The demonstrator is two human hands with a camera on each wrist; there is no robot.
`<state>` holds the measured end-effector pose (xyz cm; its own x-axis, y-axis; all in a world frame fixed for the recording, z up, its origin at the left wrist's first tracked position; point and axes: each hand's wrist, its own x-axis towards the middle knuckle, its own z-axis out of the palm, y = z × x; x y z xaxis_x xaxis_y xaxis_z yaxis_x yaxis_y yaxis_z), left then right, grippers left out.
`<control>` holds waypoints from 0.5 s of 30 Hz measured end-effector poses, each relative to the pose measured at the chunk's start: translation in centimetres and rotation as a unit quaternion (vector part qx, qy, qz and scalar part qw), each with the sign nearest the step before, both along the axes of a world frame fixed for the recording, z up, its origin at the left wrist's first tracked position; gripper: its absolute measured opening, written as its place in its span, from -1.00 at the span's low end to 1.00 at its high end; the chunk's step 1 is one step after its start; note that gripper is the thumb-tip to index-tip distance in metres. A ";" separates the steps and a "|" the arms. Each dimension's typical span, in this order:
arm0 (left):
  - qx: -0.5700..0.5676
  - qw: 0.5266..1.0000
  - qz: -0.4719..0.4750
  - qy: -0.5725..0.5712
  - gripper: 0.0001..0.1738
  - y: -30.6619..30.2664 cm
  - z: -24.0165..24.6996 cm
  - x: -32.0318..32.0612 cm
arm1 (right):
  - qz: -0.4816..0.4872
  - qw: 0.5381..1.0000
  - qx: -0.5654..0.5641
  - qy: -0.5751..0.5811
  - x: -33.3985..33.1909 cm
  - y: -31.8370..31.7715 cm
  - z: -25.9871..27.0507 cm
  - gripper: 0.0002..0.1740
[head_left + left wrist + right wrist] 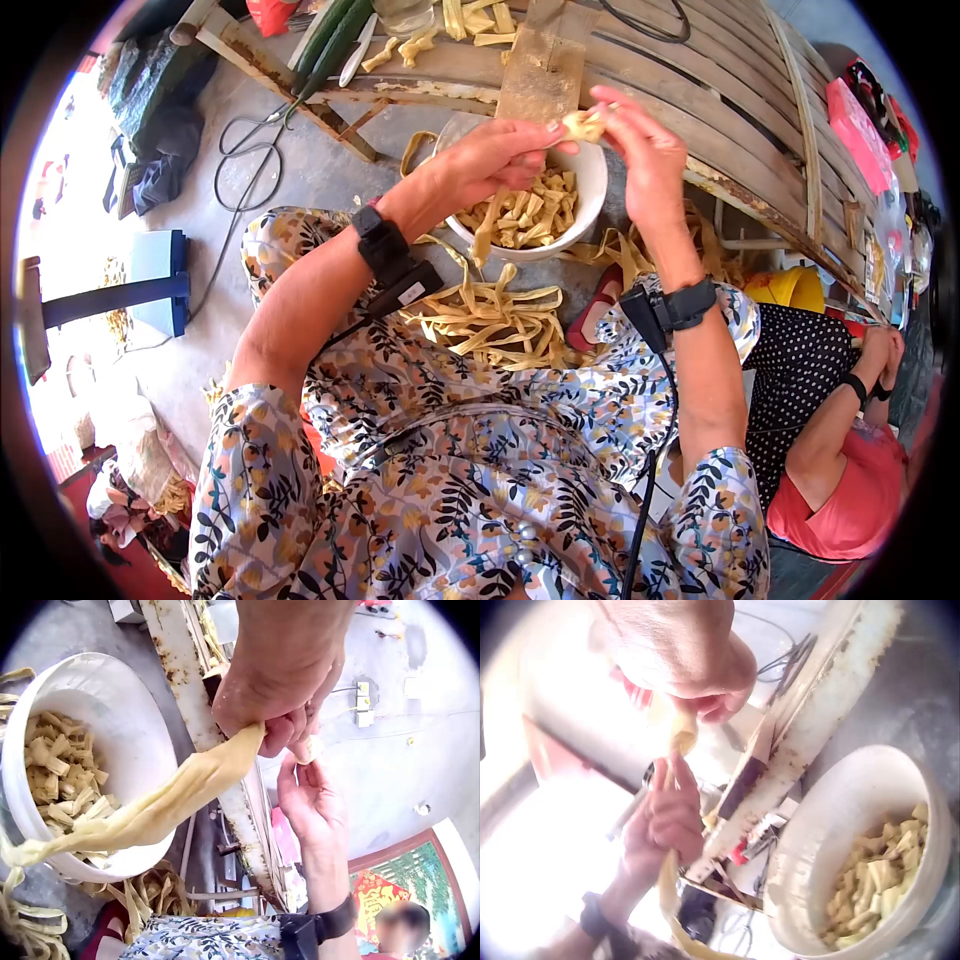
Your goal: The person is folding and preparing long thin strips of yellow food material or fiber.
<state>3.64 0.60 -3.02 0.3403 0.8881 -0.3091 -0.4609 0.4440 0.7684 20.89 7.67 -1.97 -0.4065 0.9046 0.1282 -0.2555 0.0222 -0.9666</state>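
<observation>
Both hands meet above a white bucket (592, 190) of short yellowish pieces (535, 212). The left hand (500, 160) grips a long pale-yellow strip (187, 784), whose free length hangs from the curled fingers past the bucket's rim. A folded or knotted end of the strip (583, 125) lies between the two hands, and the right hand (645, 150) pinches it with thumb and fingers. In the right wrist view this end (684, 733) shows between the right hand (682, 652) and the left fingers (676, 776).
More long strips (490, 315) lie on the floor below the bucket. A slatted bench (730, 120) with a rusty edge stands beyond it, bearing a wooden board (545, 65), green cucumbers (333, 45) and yellow pieces. A yellow bucket (790, 288) and a seated person (840, 470) are at the right.
</observation>
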 end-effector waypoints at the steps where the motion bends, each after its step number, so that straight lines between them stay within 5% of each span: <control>1: 0.003 1.000 -0.002 0.012 -0.71 -0.1 0.2 0.2 | -0.006 0.999 -0.035 -0.003 0.4 0.5 0.2 -0.83; 4: 0.012 0.999 -0.017 0.029 -0.69 0.0 -0.4 -0.2 | -0.023 0.995 -0.095 -0.015 1.1 1.3 0.1 -0.78; 10: -0.034 0.998 -0.023 -0.051 -0.72 -0.7 -1.4 -1.4 | 0.108 0.976 -0.162 -0.093 0.8 0.3 0.8 -0.68; 15: -0.021 0.997 -0.057 -0.052 -0.73 -0.6 -1.1 -0.8 | 0.188 0.972 -0.126 -0.063 -0.3 -0.6 -0.8 -0.77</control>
